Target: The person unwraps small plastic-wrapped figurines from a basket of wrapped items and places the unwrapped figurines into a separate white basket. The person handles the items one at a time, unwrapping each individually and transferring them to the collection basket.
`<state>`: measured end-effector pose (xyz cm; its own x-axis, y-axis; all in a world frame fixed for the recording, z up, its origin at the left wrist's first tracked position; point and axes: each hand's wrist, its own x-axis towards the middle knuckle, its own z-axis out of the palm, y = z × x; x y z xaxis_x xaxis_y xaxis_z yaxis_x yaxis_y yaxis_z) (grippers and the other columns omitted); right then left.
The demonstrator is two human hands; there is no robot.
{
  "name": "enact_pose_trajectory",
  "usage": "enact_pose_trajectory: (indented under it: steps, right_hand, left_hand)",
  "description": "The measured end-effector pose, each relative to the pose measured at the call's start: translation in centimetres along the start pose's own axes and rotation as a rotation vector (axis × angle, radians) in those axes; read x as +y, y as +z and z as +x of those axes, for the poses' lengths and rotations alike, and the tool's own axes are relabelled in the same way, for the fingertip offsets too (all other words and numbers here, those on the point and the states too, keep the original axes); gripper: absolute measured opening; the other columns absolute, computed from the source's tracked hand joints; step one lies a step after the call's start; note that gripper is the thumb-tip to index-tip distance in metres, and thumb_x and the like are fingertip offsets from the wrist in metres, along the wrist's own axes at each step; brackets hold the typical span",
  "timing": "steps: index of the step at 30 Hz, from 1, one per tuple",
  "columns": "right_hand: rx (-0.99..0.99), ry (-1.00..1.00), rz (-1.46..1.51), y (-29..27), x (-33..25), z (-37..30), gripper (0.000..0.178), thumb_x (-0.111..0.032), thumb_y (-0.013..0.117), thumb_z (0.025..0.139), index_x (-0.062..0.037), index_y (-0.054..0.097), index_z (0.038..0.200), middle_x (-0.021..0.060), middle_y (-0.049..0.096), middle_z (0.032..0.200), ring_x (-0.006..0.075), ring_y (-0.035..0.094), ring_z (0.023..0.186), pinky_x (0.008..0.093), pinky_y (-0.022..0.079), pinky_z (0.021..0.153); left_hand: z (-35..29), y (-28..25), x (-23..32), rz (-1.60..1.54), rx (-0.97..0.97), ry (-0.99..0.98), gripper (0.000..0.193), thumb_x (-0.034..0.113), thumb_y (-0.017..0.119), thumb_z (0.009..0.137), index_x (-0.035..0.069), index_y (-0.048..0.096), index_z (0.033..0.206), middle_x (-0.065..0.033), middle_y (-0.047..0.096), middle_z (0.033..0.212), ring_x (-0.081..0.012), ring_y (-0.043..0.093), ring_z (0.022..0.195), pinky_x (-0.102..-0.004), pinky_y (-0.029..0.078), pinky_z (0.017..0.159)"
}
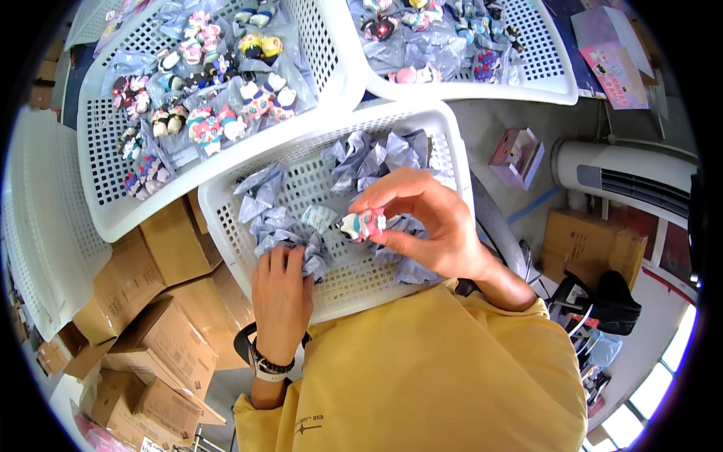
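Between the thumb and fingertips of my right hand [433, 222] is a small pink-and-white toy figurine [364, 224], held above the white plastic basket [218, 226] in front of me. My left hand [282, 294] reaches over the basket's near left side, fingers curled onto a crumpled grey plastic bag [316, 258]. Whether that bag holds anything is hidden. More crumpled grey bags [376, 160] lie along both sides of the basket. A small pale printed packet [318, 218] rests on the basket's slotted bottom, left of the figurine.
Two larger white baskets, one far left [98, 173] and one far right [550, 68], hold several figurines on grey bags. Cardboard boxes [177, 343] crowd the lower left. On the right are a pink open box [517, 157], a white appliance [633, 173] and another cardboard box [591, 245].
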<state>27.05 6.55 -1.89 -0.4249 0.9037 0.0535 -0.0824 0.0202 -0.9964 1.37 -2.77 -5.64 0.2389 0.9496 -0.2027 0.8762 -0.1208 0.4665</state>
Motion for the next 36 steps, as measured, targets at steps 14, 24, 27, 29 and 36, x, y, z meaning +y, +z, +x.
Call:
enact_pose_trajectory:
  steps: [14,24,27,29,36]
  right_hand:
    - [-0.106,-0.032,-0.057,-0.3,-1.2,1.6,0.045,0.017,0.074,0.09,-0.0002,0.068,0.131,0.0145,0.071,0.131,0.0269,0.072,0.119,0.0386,0.063,0.099]
    - [-0.252,-0.189,-0.226,-0.1,-5.5,6.3,0.038,0.014,0.079,0.089,-0.0016,0.078,0.123,0.0147,0.073,0.126,0.0267,0.074,0.115,0.0357,0.064,0.09]
    - [-0.251,-0.221,-0.261,0.0,-6.3,7.4,0.037,0.013,0.079,0.089,-0.001,0.077,0.123,0.0153,0.073,0.126,0.0263,0.075,0.11,0.0352,0.066,0.088]
    - [-0.258,-0.209,-0.275,0.1,-6.7,8.0,0.036,0.016,0.075,0.091,0.0009,0.076,0.124,0.0168,0.071,0.128,0.0254,0.076,0.109,0.036,0.067,0.088]
    - [-0.244,-0.123,0.118,0.2,-6.8,10.0,0.034,0.018,0.067,0.099,0.0043,0.067,0.13,0.0179,0.062,0.135,0.0234,0.075,0.109,0.035,0.067,0.09]
  left_hand:
    - [-0.1,-0.6,0.0,0.012,0.035,-0.046,0.04,-0.009,0.07,0.077,0.001,0.066,0.115,-0.0143,0.068,0.105,-0.0362,0.064,0.103,-0.0478,0.054,0.09]
    - [-1.4,-2.5,0.9,0.016,0.058,-0.014,0.074,-0.002,0.081,0.072,0.005,0.061,0.144,-0.0136,0.062,0.141,-0.0372,0.056,0.135,-0.0513,0.043,0.114]
    - [-1.9,-3.0,0.6,0.007,0.009,-0.029,0.067,0.006,0.082,0.082,0.005,0.061,0.145,-0.0141,0.06,0.147,-0.0352,0.052,0.142,-0.0525,0.039,0.119]
    - [-1.7,-3.5,0.6,-0.015,0.059,-0.008,0.064,0.008,0.086,0.079,0.005,0.064,0.139,-0.0135,0.065,0.137,-0.037,0.058,0.132,-0.0506,0.045,0.11]
    - [-1.6,-2.1,-0.8,-0.034,0.131,-0.04,0.041,0.009,0.078,0.09,0.003,0.07,0.13,-0.0108,0.068,0.117,-0.0317,0.063,0.114,-0.0443,0.049,0.097]
